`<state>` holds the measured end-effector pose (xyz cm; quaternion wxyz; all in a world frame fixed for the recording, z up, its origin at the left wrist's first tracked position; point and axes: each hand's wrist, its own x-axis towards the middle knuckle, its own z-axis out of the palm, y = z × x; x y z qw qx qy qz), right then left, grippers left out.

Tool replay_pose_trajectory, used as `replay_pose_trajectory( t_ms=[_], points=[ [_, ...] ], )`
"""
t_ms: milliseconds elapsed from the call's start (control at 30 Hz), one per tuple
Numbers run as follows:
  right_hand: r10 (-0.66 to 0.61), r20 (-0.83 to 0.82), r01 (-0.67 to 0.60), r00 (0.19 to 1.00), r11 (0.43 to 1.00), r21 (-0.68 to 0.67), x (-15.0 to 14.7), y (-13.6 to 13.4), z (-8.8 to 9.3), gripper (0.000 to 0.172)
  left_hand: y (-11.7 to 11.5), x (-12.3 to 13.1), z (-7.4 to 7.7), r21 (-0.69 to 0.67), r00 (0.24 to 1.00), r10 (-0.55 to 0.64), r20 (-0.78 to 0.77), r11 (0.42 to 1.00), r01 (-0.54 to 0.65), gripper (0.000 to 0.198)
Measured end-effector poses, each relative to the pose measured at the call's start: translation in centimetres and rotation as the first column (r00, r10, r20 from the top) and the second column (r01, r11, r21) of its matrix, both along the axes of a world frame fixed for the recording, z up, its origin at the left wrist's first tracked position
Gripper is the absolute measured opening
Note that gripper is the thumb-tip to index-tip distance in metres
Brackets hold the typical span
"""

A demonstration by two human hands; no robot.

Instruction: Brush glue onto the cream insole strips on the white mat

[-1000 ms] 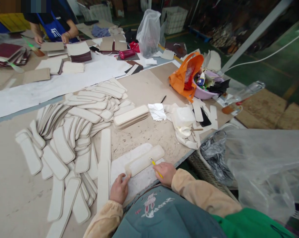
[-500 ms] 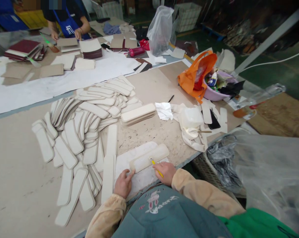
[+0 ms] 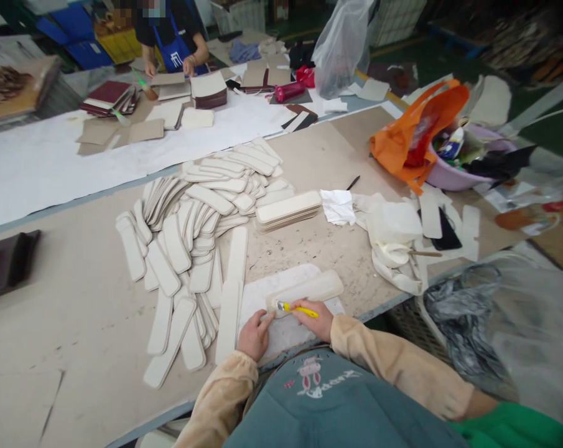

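A long beige strip with rounded ends [image 3: 316,286] lies on a white sheet [image 3: 253,298] at the table's near edge. At the strip's left end, my left hand [image 3: 254,335] has its fingers curled and its fingertips holding the near corner. My right hand [image 3: 316,320] is closed around a small yellow-handled brush [image 3: 304,310]. The bristles point left and touch the strip's left part, close to my left fingertips. A loose heap of similar strips [image 3: 172,233] spreads to the left, and a neat stack of strips [image 3: 288,210] sits beyond the sheet.
A crumpled white cloth [image 3: 338,206] and a whitish container [image 3: 400,221] with a stick stand right of the stack. Farther right are an orange bag [image 3: 402,146] and a lilac basin [image 3: 453,177]. A co-worker [image 3: 173,43] handles boards across the table. A plastic-lined basket [image 3: 425,323] is beside me.
The view has swung left, so things appear farther right. The brush has moved from the strip's middle to its left end, and its handle has tilted flatter. My left hand stays at the corner.
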<state>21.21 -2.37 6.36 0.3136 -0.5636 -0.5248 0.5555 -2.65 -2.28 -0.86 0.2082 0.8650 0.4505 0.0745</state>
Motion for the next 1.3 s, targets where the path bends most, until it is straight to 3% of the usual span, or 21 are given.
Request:
replay_pose_trajectory(
  t_ms=[167,333,500,767,900,1067,1167,1233,1300],
  points=[
    [-0.002,0.109,-0.004,0.994,0.998,0.057,0.7,-0.2,-0.8,0.025,-0.1,0.2,0.0,0.021,1.000,0.012,-0.027,1.000,-0.012,0.055],
    [0.004,0.057,-0.006,0.998,0.999,0.044,0.6,-0.6,-0.3,0.024,0.0,0.3,0.1,0.036,0.999,0.022,-0.031,0.999,-0.021,0.055],
    [-0.032,0.175,0.020,0.984,0.997,0.069,1.0,-0.4,-0.2,0.024,0.1,0.2,-0.2,0.066,1.000,0.008,-0.008,0.998,-0.008,0.052],
    [-0.293,0.383,0.272,0.876,0.956,0.110,9.8,-2.0,0.2,0.028,0.3,0.2,-0.1,0.069,0.999,0.007,-0.043,0.998,-0.004,0.052],
    [-0.351,0.493,0.291,0.796,0.936,0.196,12.1,-2.4,0.9,0.029,0.5,0.0,0.1,0.053,0.998,0.017,-0.058,0.999,-0.014,0.054],
    [-0.199,0.631,0.026,0.750,0.962,0.273,10.4,-3.2,1.0,0.029,0.3,0.5,0.4,-0.003,0.998,0.033,-0.053,0.999,-0.033,0.055],
    [-0.081,0.580,-0.117,0.810,0.948,0.297,8.8,-4.1,0.6,0.028,0.0,1.6,0.9,-0.118,0.999,0.023,-0.032,0.993,-0.027,0.057],
    [-0.083,0.465,-0.104,0.882,0.927,0.361,7.4,-2.9,0.6,0.025,0.1,1.5,1.8,-0.115,0.998,0.052,-0.047,0.992,-0.057,0.055],
    [-0.115,0.337,-0.049,0.934,0.896,0.441,4.4,1.0,1.1,0.026,0.2,-0.1,3.6,-0.072,0.992,0.105,-0.069,0.991,-0.110,0.045]
  ],
)
